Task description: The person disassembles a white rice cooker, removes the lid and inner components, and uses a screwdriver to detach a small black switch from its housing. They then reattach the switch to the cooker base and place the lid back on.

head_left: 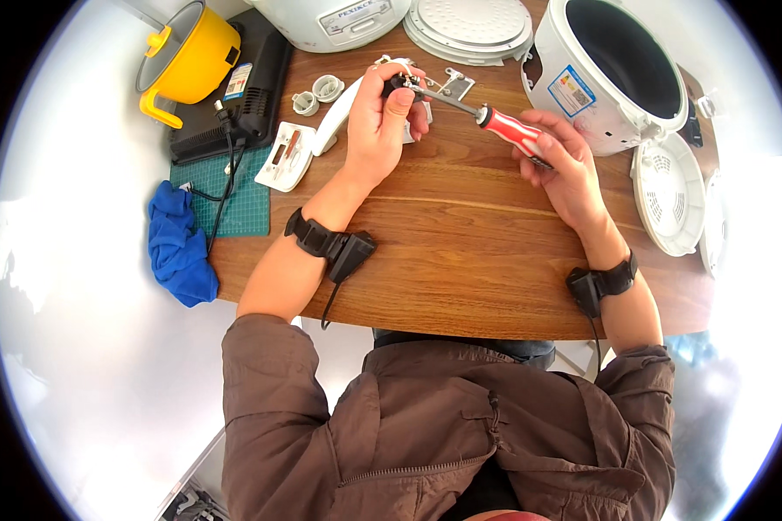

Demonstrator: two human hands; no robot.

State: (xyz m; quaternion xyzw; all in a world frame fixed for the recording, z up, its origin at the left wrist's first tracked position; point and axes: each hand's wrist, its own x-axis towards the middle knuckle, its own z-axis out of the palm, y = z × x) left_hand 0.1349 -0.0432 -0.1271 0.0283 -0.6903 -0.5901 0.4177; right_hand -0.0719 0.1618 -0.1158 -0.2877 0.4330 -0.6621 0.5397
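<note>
The left hand (379, 117) has its thumb and fingers closed in a pinch on a small dark part (395, 85), held up over the far side of the counter (417, 252). The right hand (565, 161) has its grip wrapped around the red-and-white handle of a screwdriver (507, 129), whose shaft slants leftward so that its tip meets the part or lies just beside it; the fingers hide which.

To work well here, the tip should seat fully and the shaft should line up straight with whatever it bears on, with a steady push before any turn. The left fingertips seem very near the tip, so a slip could jab them; bracing the part against the counter would be safer than holding it in the air. Light turns suit so small a piece. A metal bracket (457, 84) lies just right of the left hand and a white curved handle (334, 122) to its left, so anything small that drops could land among them.
</note>
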